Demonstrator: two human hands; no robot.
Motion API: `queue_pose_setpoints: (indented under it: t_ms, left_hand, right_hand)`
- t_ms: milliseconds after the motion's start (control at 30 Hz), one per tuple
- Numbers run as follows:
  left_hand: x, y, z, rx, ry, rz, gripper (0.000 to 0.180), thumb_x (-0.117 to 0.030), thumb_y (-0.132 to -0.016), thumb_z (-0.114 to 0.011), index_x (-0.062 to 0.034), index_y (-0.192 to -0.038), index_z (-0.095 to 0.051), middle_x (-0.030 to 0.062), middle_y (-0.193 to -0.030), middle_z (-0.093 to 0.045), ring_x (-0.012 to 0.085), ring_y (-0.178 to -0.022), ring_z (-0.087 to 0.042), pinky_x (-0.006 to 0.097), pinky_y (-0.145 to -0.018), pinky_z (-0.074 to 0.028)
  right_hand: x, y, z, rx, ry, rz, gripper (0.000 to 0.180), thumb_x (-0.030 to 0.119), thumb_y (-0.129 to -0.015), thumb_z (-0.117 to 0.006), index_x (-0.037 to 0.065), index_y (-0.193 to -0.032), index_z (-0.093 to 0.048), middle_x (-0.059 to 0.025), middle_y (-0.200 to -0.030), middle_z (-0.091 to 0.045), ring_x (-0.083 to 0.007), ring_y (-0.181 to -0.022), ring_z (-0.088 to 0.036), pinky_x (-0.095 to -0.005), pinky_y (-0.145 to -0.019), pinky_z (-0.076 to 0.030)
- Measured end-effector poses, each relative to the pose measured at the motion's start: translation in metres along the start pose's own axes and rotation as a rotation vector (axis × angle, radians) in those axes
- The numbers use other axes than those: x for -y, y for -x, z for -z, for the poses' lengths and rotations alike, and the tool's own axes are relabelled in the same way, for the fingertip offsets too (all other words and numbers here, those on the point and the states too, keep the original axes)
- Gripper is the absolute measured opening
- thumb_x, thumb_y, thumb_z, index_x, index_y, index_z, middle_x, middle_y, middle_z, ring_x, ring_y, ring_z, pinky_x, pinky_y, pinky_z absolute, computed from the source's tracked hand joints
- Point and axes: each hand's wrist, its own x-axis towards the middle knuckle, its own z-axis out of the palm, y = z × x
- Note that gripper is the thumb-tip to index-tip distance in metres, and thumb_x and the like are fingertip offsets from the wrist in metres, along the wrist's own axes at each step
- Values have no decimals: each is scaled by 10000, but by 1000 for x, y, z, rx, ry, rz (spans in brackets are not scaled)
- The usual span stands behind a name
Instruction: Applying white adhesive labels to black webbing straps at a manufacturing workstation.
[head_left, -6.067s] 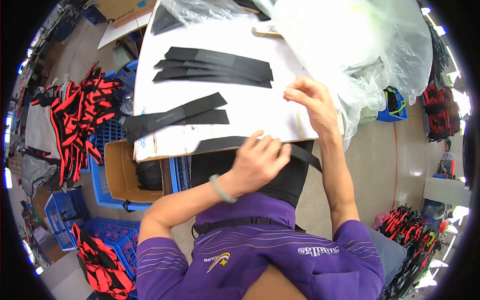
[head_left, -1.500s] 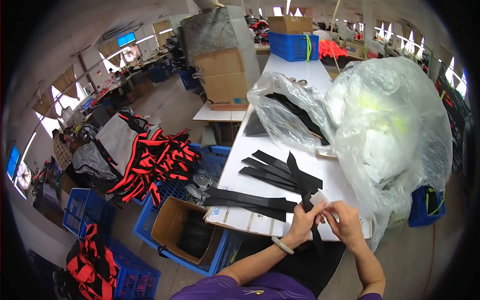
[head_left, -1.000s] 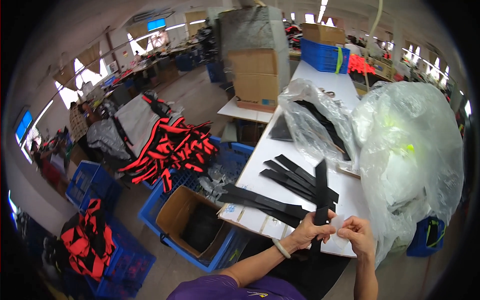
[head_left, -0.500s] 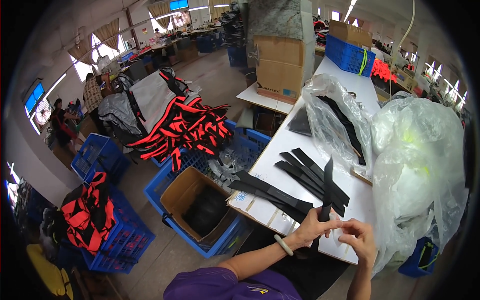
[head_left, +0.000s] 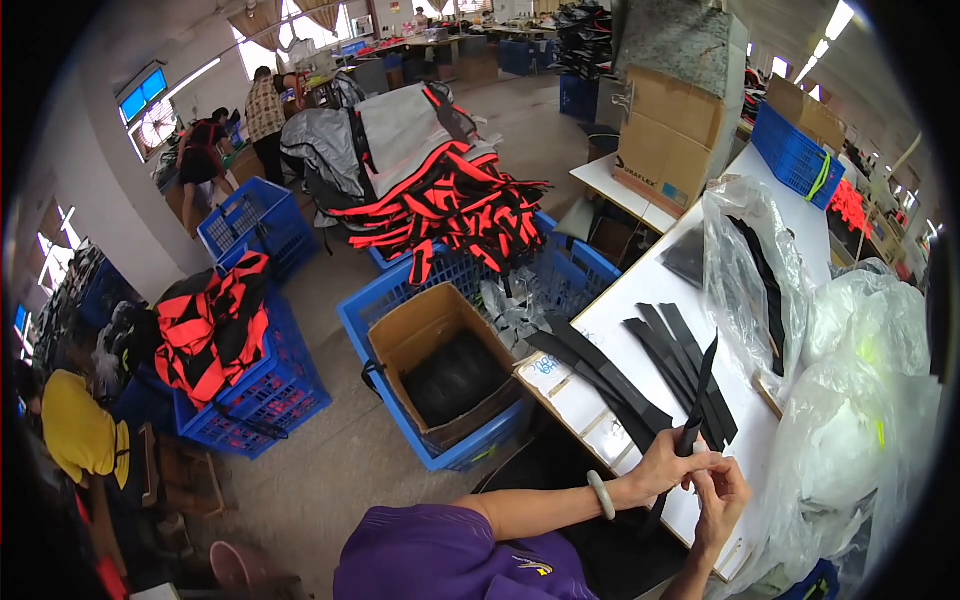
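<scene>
My left hand (head_left: 667, 461) and my right hand (head_left: 722, 494) both pinch one long black strip (head_left: 698, 392) that stands up almost upright over the near edge of the white table (head_left: 640, 300). A pale green bangle (head_left: 600, 494) sits on my left wrist. Behind the held strip, several more black strips (head_left: 660, 345) lie spread on the table, and two longer ones (head_left: 590, 365) lie nearer the table's left edge.
Clear plastic bags (head_left: 760, 270) with dark pieces and a big bulging bag (head_left: 860, 420) fill the table's right side. Left of the table stands a blue crate holding an open cardboard box (head_left: 440, 365). Beyond are red-and-black garment piles (head_left: 450, 205), more blue crates (head_left: 250, 215), and people at the back.
My head has turned left and up, so the room's left side and floor fill more of the view. Both hands stay on the black strip, which now stands more upright.
</scene>
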Motion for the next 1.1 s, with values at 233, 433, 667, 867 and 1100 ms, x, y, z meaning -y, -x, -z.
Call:
queue_pose_setpoints:
  t_ms: [233,433,667,867,1100]
  left_hand:
    - [3,1,-4,56,191,92,257,-254,-882,-688,-71,-763,-552,-8,-640,-504,51,-476,-419,222,-447,-365]
    - [-13,-21,8,-165,433,207,286,-328,-858,-717,-129,-743,-547,-66,-522,-382,72,-404,-345,271,-437,-362]
    - [-48,-39,39,-220,496,119,410,-472,-856,-665,-150,-688,-474,-10,-506,-390,110,-431,-368,251,-479,-376]
    - [-29,-45,32,-114,794,312,383,-361,-816,-746,-77,-721,-507,-18,-605,-356,87,-462,-334,226,-479,-356]
    - [-16,-32,20,-23,662,209,375,-430,-845,-690,-101,-737,-546,6,-628,-433,111,-480,-376,264,-501,-379]
  right_hand:
    - [-5,7,-8,-160,-29,126,98,20,-909,-597,-6,-831,-545,-11,-726,-519,-76,-614,-492,-193,-571,-383]
    - [5,28,19,-76,141,123,106,-15,-763,-671,-8,-760,-566,-23,-745,-506,-106,-667,-462,-220,-607,-355]
    - [40,7,3,147,358,191,182,125,-720,-779,2,-740,-646,-76,-712,-607,-188,-653,-598,-290,-602,-452]
    - [28,12,12,67,375,160,163,135,-742,-774,19,-747,-660,-47,-690,-588,-148,-572,-495,-281,-527,-379]
    - [21,13,6,-63,498,232,188,123,-736,-767,16,-722,-614,-54,-647,-557,-143,-537,-503,-279,-496,-404]
